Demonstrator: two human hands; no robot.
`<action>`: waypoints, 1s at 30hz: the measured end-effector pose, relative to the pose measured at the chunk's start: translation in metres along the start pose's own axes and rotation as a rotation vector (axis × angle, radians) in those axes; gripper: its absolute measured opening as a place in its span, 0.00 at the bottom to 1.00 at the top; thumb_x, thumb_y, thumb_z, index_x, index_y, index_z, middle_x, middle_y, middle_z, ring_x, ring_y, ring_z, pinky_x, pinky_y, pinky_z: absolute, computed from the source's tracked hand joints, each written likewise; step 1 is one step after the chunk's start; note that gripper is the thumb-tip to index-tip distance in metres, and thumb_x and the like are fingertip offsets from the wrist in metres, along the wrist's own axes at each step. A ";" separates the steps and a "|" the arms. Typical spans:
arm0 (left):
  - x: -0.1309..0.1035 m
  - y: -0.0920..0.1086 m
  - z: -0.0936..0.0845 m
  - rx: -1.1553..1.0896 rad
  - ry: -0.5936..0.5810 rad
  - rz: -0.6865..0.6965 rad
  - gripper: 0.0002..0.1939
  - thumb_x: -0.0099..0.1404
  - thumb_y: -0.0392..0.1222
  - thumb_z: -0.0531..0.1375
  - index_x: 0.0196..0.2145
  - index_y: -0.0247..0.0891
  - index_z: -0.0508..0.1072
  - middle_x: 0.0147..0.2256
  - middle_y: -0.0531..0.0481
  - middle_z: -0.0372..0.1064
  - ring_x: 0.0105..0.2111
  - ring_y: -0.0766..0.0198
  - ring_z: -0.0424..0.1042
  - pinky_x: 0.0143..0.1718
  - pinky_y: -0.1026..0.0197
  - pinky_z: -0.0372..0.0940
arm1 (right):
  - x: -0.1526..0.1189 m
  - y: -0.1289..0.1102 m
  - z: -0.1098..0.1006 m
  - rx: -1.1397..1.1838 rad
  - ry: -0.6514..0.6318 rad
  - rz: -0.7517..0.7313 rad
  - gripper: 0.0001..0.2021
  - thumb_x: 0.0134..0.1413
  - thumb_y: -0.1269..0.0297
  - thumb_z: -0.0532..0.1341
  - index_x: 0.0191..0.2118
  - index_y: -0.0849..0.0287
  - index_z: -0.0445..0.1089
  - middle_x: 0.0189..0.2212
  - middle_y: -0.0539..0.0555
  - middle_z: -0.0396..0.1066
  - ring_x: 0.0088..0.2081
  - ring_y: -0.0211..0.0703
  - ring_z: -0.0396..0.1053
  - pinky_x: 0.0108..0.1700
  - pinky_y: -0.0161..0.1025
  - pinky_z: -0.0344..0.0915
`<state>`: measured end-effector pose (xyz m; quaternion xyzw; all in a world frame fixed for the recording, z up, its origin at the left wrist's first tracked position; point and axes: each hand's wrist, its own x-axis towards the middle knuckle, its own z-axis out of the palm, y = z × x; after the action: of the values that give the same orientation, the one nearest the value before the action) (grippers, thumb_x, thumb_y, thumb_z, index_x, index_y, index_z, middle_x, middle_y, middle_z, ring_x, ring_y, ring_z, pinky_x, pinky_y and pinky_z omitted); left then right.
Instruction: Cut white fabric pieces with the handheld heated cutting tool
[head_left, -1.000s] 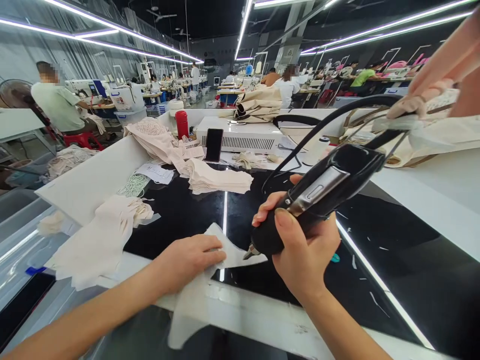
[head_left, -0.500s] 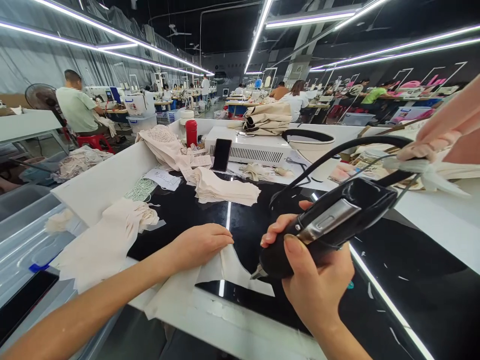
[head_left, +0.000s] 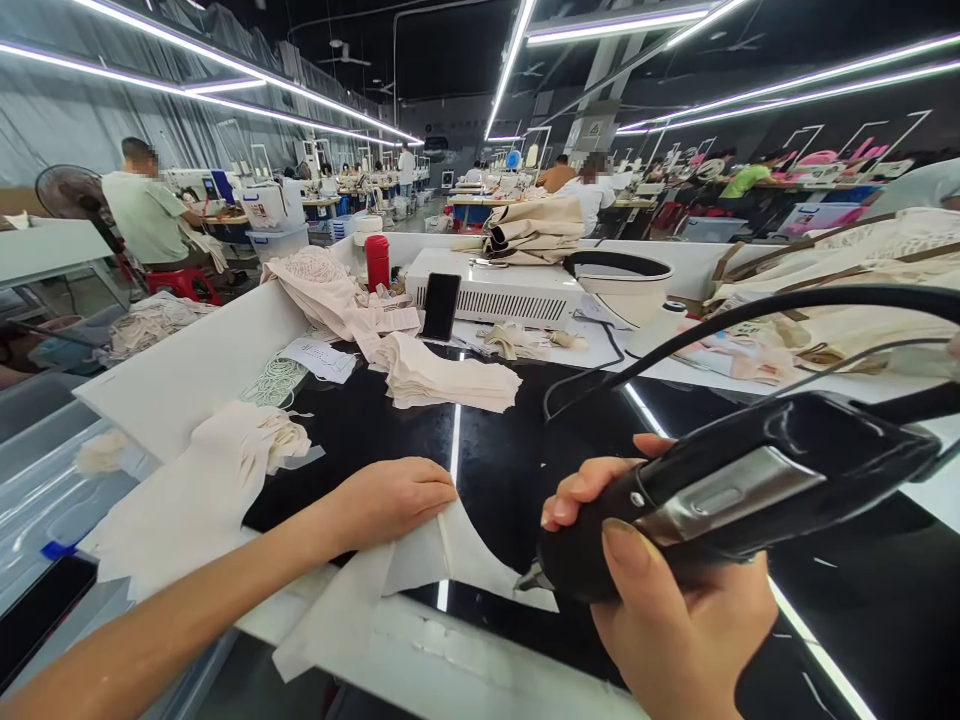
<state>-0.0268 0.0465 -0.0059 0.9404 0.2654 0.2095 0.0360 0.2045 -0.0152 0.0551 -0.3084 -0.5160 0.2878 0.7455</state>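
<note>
My right hand (head_left: 667,590) grips a black corded electric cutter (head_left: 720,490) with a metal plate on its side. The cutter's small metal tip (head_left: 534,578) touches the right end of a thin off-white fabric piece (head_left: 424,555). My left hand (head_left: 401,497) has its fingers closed together on the upper part of this fabric, holding it at the black work surface (head_left: 495,460). A lower part of the pale fabric hangs over the front edge of the table. The cutter's cord arches back toward the right.
Behind my hands lie a fabric stack (head_left: 450,372), an upright phone (head_left: 441,307) and a red bottle (head_left: 377,262). More fabric (head_left: 187,490) is heaped at left beside clear plastic bins. Small white offcuts lie at right. A person (head_left: 146,215) sits farther back left.
The cutter has turned flatter and shifted right and nearer. The fabric under my left hand has moved slightly left. A pinkish shape with a white tie has mostly left the right side.
</note>
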 end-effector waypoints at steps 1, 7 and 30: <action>-0.001 0.000 0.001 -0.004 -0.002 0.001 0.15 0.87 0.39 0.54 0.53 0.37 0.81 0.54 0.42 0.82 0.53 0.58 0.83 0.58 0.57 0.79 | 0.000 -0.001 0.000 -0.005 0.003 0.002 0.21 0.57 0.52 0.80 0.52 0.48 0.76 0.29 0.48 0.79 0.24 0.44 0.76 0.26 0.42 0.78; -0.005 0.002 0.010 -0.022 0.000 -0.014 0.14 0.85 0.36 0.55 0.55 0.37 0.81 0.57 0.41 0.81 0.56 0.56 0.82 0.60 0.57 0.78 | 0.006 0.000 0.001 -0.006 0.035 0.027 0.21 0.56 0.53 0.80 0.51 0.46 0.78 0.29 0.47 0.77 0.25 0.44 0.75 0.27 0.42 0.79; -0.006 0.007 0.010 -0.114 0.049 -0.054 0.13 0.84 0.37 0.57 0.53 0.39 0.82 0.53 0.44 0.81 0.51 0.58 0.83 0.54 0.59 0.79 | 0.039 0.056 0.052 0.029 0.029 -0.030 0.14 0.58 0.60 0.74 0.43 0.49 0.69 0.30 0.43 0.77 0.25 0.38 0.73 0.29 0.38 0.75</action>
<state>-0.0239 0.0382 -0.0154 0.9239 0.2790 0.2463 0.0887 0.1612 0.0581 0.0504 -0.2939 -0.5055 0.2797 0.7615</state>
